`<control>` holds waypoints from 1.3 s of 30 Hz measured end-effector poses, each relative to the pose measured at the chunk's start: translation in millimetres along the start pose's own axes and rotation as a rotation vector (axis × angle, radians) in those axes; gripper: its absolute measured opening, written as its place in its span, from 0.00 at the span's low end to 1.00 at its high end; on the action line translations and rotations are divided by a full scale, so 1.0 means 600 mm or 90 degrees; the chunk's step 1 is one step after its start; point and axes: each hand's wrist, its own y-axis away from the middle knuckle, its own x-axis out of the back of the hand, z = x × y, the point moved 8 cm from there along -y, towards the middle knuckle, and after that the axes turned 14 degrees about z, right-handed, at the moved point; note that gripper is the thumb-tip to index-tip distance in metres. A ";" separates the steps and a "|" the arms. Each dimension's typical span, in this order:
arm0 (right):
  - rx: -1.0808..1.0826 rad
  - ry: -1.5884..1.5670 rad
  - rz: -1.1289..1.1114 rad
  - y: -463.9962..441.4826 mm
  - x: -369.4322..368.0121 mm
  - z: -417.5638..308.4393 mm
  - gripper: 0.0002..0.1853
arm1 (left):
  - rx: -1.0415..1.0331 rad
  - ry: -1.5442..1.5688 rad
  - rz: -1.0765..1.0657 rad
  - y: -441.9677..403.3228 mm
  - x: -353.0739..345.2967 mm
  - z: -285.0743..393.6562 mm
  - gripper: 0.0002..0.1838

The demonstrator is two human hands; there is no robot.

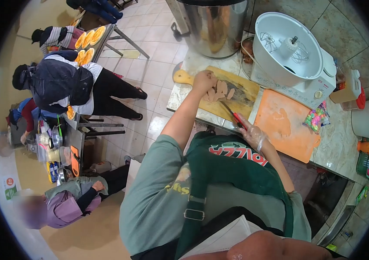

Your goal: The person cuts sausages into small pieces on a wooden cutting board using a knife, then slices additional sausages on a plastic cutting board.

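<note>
A yellow wooden cutting board point(247, 93) with a rounded handle lies on the counter in front of me. Thin pinkish-brown meat slices point(221, 88) are spread on its handle half. My left hand point(205, 82) is closed over the meat near the handle, fingers curled, the part under them hidden. My right hand point(254, 136), in a clear plastic glove, grips the red handle of a knife point(238, 119). The dark blade points toward the slices and reaches over the board's near edge.
An orange cutting board point(275, 123) with meat residue lies to the right, a candy bag point(313, 120) on its edge. Behind are a white stand mixer point(286, 56) and a large metal pot point(212, 30). Other people work at left tables with flat round pizza bases point(91, 37).
</note>
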 end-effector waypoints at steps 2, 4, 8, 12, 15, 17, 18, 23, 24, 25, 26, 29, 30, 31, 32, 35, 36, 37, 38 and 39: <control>0.157 0.004 0.029 -0.018 -0.034 -0.024 0.28 | 0.092 0.150 -0.020 -0.014 0.011 -0.032 0.18; 0.216 -0.055 0.048 -0.041 -0.061 -0.046 0.28 | 0.127 0.308 -0.074 -0.030 0.012 -0.066 0.19; 0.210 -0.149 0.032 -0.089 -0.128 -0.068 0.29 | 0.165 0.280 -0.028 0.003 0.068 -0.083 0.22; 0.058 -0.061 0.034 -0.094 -0.126 -0.063 0.29 | 0.118 0.196 -0.043 0.022 0.067 -0.096 0.24; -0.014 -0.074 0.085 -0.084 -0.102 -0.061 0.30 | 0.022 0.110 -0.031 0.025 0.046 -0.093 0.19; -0.064 -0.085 0.106 -0.080 -0.094 -0.052 0.29 | 0.005 0.125 -0.019 0.039 0.040 -0.072 0.19; -0.085 -0.114 0.123 -0.080 -0.092 -0.039 0.29 | -0.011 0.138 -0.002 0.042 0.044 -0.060 0.19; -0.006 -0.139 0.248 -0.087 -0.088 -0.007 0.29 | -0.156 -0.002 0.073 0.037 0.049 -0.043 0.14; -0.010 -0.135 0.246 -0.088 -0.089 -0.009 0.29 | -0.139 0.015 0.105 0.042 0.063 -0.035 0.11; -0.014 -0.131 0.244 -0.089 -0.092 -0.011 0.29 | -0.142 0.016 0.102 0.043 0.061 -0.038 0.11; -0.016 -0.131 0.247 -0.086 -0.088 -0.022 0.29 | -0.158 0.028 0.114 0.043 0.060 -0.040 0.10; -0.075 -0.196 0.211 -0.082 -0.093 -0.045 0.29 | -0.169 -0.009 0.075 0.047 0.061 -0.027 0.09; -0.026 -0.169 0.224 -0.084 -0.094 -0.056 0.29 | -0.161 -0.058 0.027 0.049 0.055 -0.024 0.09; 0.023 -0.141 0.236 -0.085 -0.095 -0.067 0.29 | -0.164 -0.057 0.026 0.049 0.056 -0.023 0.09; 0.022 -0.141 0.238 -0.087 -0.099 -0.071 0.29 | -0.158 -0.060 0.017 0.050 0.055 -0.024 0.09; 0.028 -0.078 0.215 -0.093 -0.108 -0.097 0.30 | -0.139 -0.014 0.041 0.049 0.048 -0.037 0.10; -0.028 -0.048 0.178 -0.094 -0.108 -0.102 0.30 | -0.123 0.034 0.076 0.048 0.051 -0.041 0.11; -0.084 -0.018 0.139 -0.093 -0.112 -0.101 0.31 | -0.123 0.034 0.075 0.049 0.045 -0.044 0.11; -0.085 -0.019 0.139 -0.094 -0.113 -0.103 0.31 | -0.098 0.068 0.091 0.048 0.046 -0.047 0.12; -0.089 -0.004 0.138 -0.094 -0.115 -0.103 0.31 | -0.073 0.102 0.107 0.048 0.045 -0.052 0.13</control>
